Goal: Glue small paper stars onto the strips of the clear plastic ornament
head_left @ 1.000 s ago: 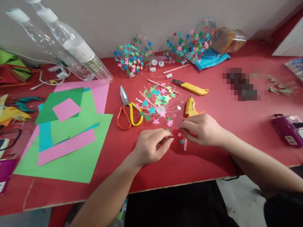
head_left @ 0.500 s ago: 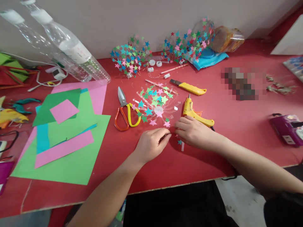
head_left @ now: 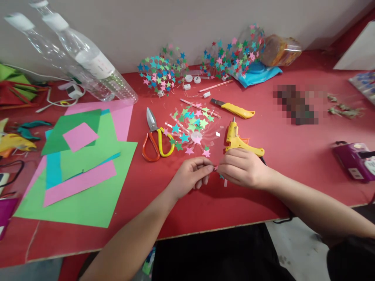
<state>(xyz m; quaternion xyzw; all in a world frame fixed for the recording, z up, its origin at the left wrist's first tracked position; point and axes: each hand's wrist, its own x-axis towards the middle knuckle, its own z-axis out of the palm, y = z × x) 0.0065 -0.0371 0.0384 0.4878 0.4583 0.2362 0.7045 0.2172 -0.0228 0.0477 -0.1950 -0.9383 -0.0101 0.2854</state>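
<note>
My left hand (head_left: 191, 175) and my right hand (head_left: 241, 168) meet fingertip to fingertip just above the red table (head_left: 234, 203), both pinched on a small pink paper star (head_left: 216, 168). Just beyond them lies a clear plastic piece covered in pink, green and blue paper stars (head_left: 191, 127). A yellow glue gun (head_left: 238, 140) lies right behind my right hand. Loose small stars (head_left: 206, 153) are scattered between the hands and the plastic piece.
Orange and yellow scissors (head_left: 155, 136) lie left of the star piece, a yellow utility knife (head_left: 236, 109) behind it. Stacked green, pink and blue paper sheets (head_left: 84, 168) fill the left. Clear bottles (head_left: 84, 62) lean at the back left, two star-covered pieces (head_left: 202, 64) by the wall, a purple device (head_left: 356, 160) at right.
Both hands lifted slightly off the table and drew together, pinching a small pink star between their fingertips. The right hand shifted left, uncovering the glue gun's handle.
</note>
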